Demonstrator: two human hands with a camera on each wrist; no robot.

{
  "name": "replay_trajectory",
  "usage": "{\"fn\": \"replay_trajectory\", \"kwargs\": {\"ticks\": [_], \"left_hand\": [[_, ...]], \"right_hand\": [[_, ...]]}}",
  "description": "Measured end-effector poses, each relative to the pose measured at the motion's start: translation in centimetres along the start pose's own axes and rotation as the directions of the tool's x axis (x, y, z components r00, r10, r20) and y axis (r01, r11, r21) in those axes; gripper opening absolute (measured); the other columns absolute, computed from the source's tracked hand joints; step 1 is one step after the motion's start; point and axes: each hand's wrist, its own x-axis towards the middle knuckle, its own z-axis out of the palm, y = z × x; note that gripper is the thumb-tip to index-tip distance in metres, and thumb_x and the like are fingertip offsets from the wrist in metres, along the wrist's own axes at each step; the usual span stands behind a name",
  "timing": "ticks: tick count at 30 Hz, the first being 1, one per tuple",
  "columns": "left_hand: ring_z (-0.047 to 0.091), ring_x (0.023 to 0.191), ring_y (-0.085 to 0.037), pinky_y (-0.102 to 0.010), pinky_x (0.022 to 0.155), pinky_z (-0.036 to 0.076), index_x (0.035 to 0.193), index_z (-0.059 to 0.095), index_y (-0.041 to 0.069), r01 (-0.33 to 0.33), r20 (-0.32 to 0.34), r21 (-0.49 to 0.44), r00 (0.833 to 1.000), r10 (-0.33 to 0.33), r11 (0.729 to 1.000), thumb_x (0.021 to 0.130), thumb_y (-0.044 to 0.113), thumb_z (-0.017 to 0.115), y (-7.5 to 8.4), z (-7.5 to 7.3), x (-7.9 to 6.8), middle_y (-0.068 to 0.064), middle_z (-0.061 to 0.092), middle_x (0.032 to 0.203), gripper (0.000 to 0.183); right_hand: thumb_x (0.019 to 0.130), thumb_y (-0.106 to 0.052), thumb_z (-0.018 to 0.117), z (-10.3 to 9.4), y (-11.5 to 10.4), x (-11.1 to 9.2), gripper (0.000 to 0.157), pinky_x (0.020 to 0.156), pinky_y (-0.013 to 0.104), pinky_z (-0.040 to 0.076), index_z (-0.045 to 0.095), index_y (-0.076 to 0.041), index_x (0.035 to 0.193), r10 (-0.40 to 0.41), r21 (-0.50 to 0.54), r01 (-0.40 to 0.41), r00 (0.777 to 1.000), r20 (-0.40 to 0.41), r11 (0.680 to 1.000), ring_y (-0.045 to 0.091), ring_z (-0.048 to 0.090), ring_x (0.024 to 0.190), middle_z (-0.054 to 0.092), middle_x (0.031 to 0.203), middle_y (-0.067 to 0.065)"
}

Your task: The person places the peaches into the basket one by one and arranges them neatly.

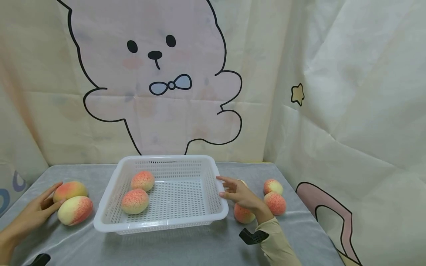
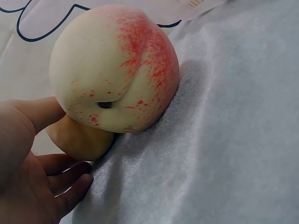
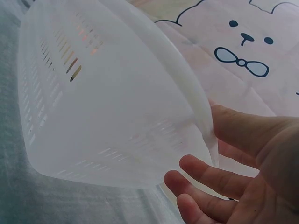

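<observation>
At the left of the table, my left hand [image 1: 38,210] holds the farther, orange-yellow peach [image 1: 71,190] between thumb and fingers. A pale peach with a red side [image 1: 75,210] lies just in front of it and covers much of it in the left wrist view. My right hand [image 1: 241,194] grips the right rim of a white perforated plastic basket [image 1: 186,223]. In the right wrist view, the thumb [image 3: 243,126] passes behind the rim while the fingers [image 3: 210,186] curl on the outer side. Two speckled peaches [image 1: 134,201] sit in the basket's left part.
Right of the basket, one peach [image 1: 243,214] lies beneath my right forearm, and another is mostly hidden behind that hand. Two more peaches [image 1: 275,204] lie farther right. Grey cloth [image 1: 159,247] covers the table; a curtain with a printed bear [image 1: 166,118] hangs behind.
</observation>
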Motion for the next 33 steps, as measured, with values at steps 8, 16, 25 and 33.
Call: {"fn": "replay_trajectory", "kwargs": {"ticks": [8, 16, 25, 33], "left_hand": [[0.037, 0.099, 0.034, 0.001, 0.078, 0.027, 0.163, 0.018, 0.03, -0.148, -0.122, 0.024, 0.981, 0.15, 0.989, 0.104, 0.018, 0.058, -1.4, 0.3, 0.1, 0.045, 0.047, 0.106, 0.073], [0.042, 0.094, 0.028, -0.003, 0.07, 0.031, 0.158, 0.027, 0.035, -0.13, -0.167, 0.05, 0.977, 0.137, 0.99, 0.102, 0.016, 0.061, -0.6, 0.2, 0.0, 0.043, 0.052, 0.098, 0.069], [0.044, 0.088, 0.025, -0.004, 0.066, 0.035, 0.161, 0.02, 0.027, -0.061, -0.196, 0.065, 0.978, 0.073, 0.996, 0.102, 0.024, 0.062, -0.3, -0.3, 0.0, -0.016, 0.073, 0.104, 0.073], [0.041, 0.084, 0.028, -0.003, 0.063, 0.039, 0.162, 0.02, 0.027, -0.054, -0.28, 0.045, 0.958, 0.065, 0.997, 0.103, 0.023, 0.059, 0.4, -0.8, -0.3, -0.024, 0.069, 0.109, 0.07]], "right_hand": [[0.1, -0.015, 0.064, -0.1, -0.1, 0.1, 0.066, 0.094, 0.028, 0.056, 0.033, 0.001, 0.156, -0.006, 0.015, 0.006, 1.0, 0.01, 1.0, 0.029, 0.067, 0.116, 0.058, 0.139, 0.031], [0.1, -0.015, 0.064, -0.1, -0.1, 0.1, 0.066, 0.095, 0.029, 0.056, 0.033, 0.0, 0.156, 0.004, 0.012, -0.004, 1.0, 0.008, 1.0, 0.029, 0.067, 0.116, 0.057, 0.14, 0.03], [0.099, -0.014, 0.065, -0.1, -0.1, 0.0, 0.067, 0.096, 0.029, 0.056, 0.034, -0.003, 0.157, 0.026, 0.014, -0.026, 1.0, 0.008, 1.0, 0.027, 0.067, 0.116, 0.058, 0.14, 0.028], [0.1, -0.015, 0.065, -0.1, -0.2, -0.1, 0.067, 0.098, 0.032, 0.055, 0.033, -0.001, 0.157, 0.019, 0.021, -0.02, 1.0, 0.008, 1.0, 0.03, 0.066, 0.119, 0.056, 0.142, 0.029]]}}
